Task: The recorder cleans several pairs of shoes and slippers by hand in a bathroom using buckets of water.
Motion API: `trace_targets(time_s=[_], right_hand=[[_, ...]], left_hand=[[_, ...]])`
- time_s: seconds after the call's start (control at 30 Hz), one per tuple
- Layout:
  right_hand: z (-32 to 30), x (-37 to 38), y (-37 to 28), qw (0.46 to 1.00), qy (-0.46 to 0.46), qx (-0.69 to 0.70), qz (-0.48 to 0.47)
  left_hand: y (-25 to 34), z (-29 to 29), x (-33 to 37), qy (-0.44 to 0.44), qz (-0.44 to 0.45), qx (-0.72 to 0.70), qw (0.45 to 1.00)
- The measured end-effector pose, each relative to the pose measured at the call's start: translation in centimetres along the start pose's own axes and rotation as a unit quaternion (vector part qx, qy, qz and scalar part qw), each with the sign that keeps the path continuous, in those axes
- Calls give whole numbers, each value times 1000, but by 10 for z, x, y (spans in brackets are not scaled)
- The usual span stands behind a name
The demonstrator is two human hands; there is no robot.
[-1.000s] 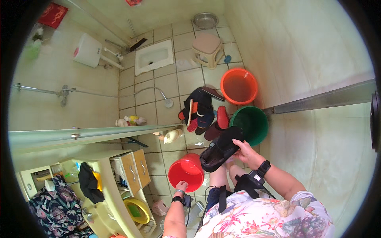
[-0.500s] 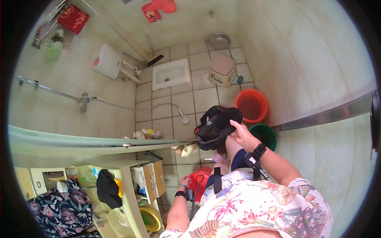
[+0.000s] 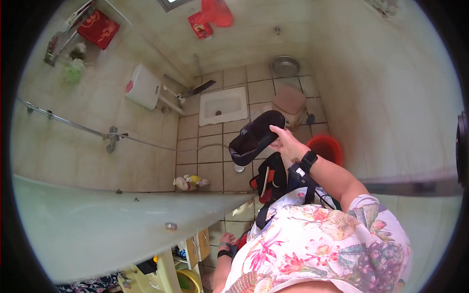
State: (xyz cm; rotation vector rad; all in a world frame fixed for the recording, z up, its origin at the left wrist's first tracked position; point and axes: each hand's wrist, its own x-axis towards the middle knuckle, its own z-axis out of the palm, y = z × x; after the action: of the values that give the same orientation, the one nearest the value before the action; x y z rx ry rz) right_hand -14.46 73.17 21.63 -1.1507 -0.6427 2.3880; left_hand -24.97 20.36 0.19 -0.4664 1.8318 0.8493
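While I watch from a distance through the head camera, the right hand [image 3: 288,142] pinches one black shoe [image 3: 256,136] near its toe, thumb on top and the other fingers curled at the edge, holding it above the tiled floor [image 3: 210,169]. The shoe's long axis runs from its heel, between 7 and 8 o'clock, to its toe, which points between 1 and 2; the foot opening faces my lens.

With the shoe as my clock's centre, I count one shower head [image 3: 239,168] at 7, partly covered, one white squat pan [image 3: 223,103] between 10 and 11, one pink-topped stool [image 3: 289,99] between 1 and 2, one metal basin [image 3: 285,68] near 1 and one orange-red bucket [image 3: 326,139] at 3. Between 5 and 6 lies a footwear pile [image 3: 276,176], too overlapped to count.

The left hand [image 3: 227,238] is between 6 and 7, just beside one mostly hidden red bucket [image 3: 242,240]; I cannot tell whether its fingers are spread or gripping.
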Motion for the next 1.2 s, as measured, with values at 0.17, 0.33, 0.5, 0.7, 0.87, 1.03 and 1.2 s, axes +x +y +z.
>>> trace_targets(time_s=[0.17,0.33,0.5,0.7,0.87,1.03,1.2], right_hand=[[-1,127,-64,993,-70,-76,60],[9,261,-133,986,-30,-123,111],[52,331,-170,971,-34,-144,190],[106,393,-174,950,-104,-182,230],[146,388,-151,917,-193,-244,249],[178,377,-135,862,-224,-369,266],[218,358,-119,809,-266,-448,272]], left_hand=[[36,58,2,28,-73,-22,997],[128,165,-20,-19,-163,143,976],[230,209,29,104,-146,153,972],[533,278,11,297,441,10,846],[595,285,-27,433,462,190,751],[577,289,-39,456,468,43,756],[563,287,-24,539,435,2,721]])
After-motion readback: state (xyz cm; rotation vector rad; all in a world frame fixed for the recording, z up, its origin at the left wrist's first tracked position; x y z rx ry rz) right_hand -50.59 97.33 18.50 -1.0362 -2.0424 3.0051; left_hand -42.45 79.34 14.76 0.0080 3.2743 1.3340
